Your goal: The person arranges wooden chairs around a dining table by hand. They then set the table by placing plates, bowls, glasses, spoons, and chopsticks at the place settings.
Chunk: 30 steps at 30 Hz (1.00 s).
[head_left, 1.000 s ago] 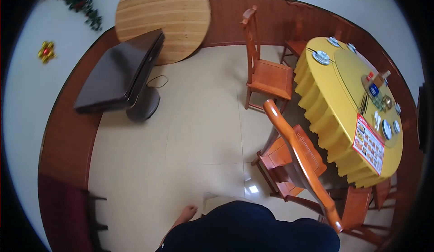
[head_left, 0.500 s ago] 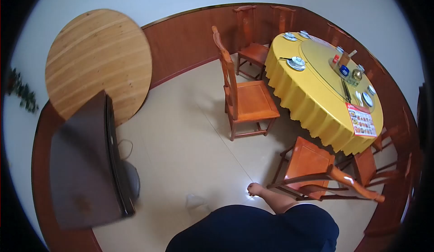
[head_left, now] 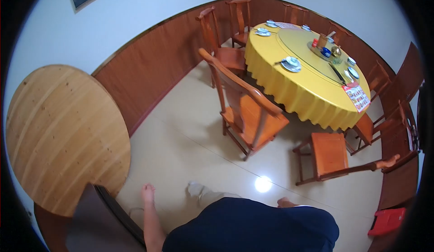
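Note:
My left hand [head_left: 148, 193] hangs low on the left with its fingers loosely curled and nothing seen in them. It is near the dark brown cabinet-like piece [head_left: 97, 222] and the big round wooden tabletop [head_left: 68, 134] that leans against the wall. Close to my right side is my right hand [head_left: 285, 202], small and a little blurred, its fingers curled in with no object showing. Both hands are apart from the furniture. Ahead of me stands a wooden chair [head_left: 255, 118] turned toward a round table with a yellow cloth [head_left: 296, 96].
Another wooden chair [head_left: 329, 152] stands pulled out on the right. Cups, plates, chopsticks and a menu sheet [head_left: 357, 97] lie on the table. More chairs line the wall. A red object [head_left: 387, 221] is at the lower right, and a cable [head_left: 135, 210] lies near the cabinet.
My view has turned and moved forward, so the chairs and table sit nearer. My left hand has come into view, and the right hand has drawn back toward my body.

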Each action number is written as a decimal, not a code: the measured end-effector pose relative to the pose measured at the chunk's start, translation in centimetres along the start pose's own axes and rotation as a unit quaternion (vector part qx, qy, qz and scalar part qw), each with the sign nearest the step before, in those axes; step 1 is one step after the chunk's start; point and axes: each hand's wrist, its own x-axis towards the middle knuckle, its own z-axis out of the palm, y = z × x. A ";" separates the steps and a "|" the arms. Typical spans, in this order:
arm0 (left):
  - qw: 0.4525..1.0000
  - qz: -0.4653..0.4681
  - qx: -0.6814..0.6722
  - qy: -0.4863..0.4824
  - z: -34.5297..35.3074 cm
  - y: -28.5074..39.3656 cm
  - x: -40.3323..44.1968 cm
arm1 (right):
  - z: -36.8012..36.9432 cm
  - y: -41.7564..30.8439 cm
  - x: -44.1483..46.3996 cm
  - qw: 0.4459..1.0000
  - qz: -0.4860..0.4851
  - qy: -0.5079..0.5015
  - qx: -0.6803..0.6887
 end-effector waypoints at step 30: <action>0.755 0.209 0.077 -0.617 58.3 46.2 63.4 | -18.3 -80.6 -36.1 0.800 -0.464 0.136 0.356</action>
